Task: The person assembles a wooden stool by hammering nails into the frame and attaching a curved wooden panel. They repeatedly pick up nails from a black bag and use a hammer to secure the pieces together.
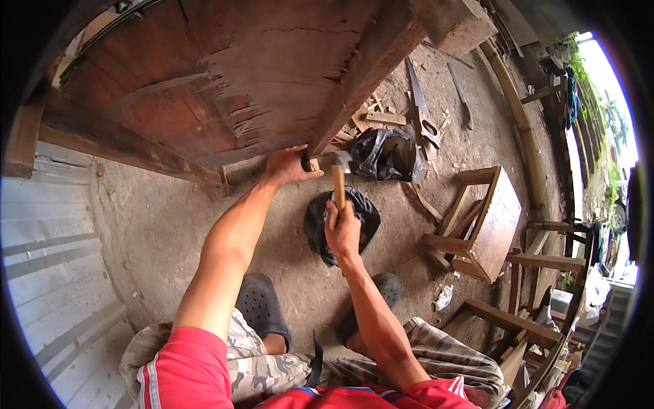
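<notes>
My right hand (343, 230) is closed around the wooden handle of a hammer (339, 188). The hammer's metal head is up, close to the end of a small piece of wood (313, 165). My left hand (289, 167) grips that piece of wood, thumb on the near side and part of the fingers hidden behind it. Just above it, a thick wooden beam (371, 78) runs along the edge of a large, worn wooden panel (184, 88) with splintered, peeling veneer. I cannot tell whether the small piece is joined to the beam.
Black plastic bags (320, 221) lie below the hammer and beside it (402, 155). A handsaw (419, 102), a long blade (463, 102) and wood scraps (386, 118) rest on the ground further off. A small wooden stool (494, 225) lies tipped at right; corrugated metal sheeting (51, 266) stands at left.
</notes>
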Tool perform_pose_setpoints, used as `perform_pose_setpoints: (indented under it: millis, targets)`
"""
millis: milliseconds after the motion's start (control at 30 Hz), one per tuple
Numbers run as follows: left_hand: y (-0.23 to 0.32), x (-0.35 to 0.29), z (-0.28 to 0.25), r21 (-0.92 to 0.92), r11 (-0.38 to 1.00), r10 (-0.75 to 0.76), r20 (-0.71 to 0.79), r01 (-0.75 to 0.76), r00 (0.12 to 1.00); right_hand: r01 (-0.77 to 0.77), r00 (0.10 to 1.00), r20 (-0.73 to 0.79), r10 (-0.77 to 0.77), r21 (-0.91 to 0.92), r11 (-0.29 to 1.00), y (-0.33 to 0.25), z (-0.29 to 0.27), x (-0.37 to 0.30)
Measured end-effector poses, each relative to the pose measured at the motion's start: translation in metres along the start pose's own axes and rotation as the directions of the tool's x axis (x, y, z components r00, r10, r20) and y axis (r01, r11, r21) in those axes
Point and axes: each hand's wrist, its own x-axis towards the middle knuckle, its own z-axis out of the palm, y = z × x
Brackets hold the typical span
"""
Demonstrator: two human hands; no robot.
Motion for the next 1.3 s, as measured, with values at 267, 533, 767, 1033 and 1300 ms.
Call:
perform_pose_setpoints:
  millis: [267,533,767,1033,1300]
  targets:
    - [-0.009,0.000,0.015,-0.075,0.997,0.017,-0.001,-0.018,1.000,-0.052,0.992,0.115,0.055,-0.030,0.998,0.009,0.004,-0.008]
    - [-0.001,-0.009,0.003,0.023,1.000,0.012,-0.074,-0.010,0.997,-0.140,0.990,-0.019,0.140,0.002,0.990,0.021,-0.028,0.015]
    - [0.028,-0.035,0.044,0.092,0.988,-0.046,-0.596,0.125,0.802,-0.044,0.990,0.115,0.078,-0.270,0.962,0.036,-0.064,0.071]
    - [0.084,-0.029,0.054,-0.316,0.790,-0.610,-0.492,0.525,0.622,-0.129,0.967,0.186,0.175,-0.233,0.964,0.063,-0.049,0.071]
    - [0.091,-0.009,0.043,-0.321,0.744,-0.653,-0.536,0.585,0.536,-0.157,0.949,0.258,0.183,-0.119,0.980,0.083,-0.026,0.065]
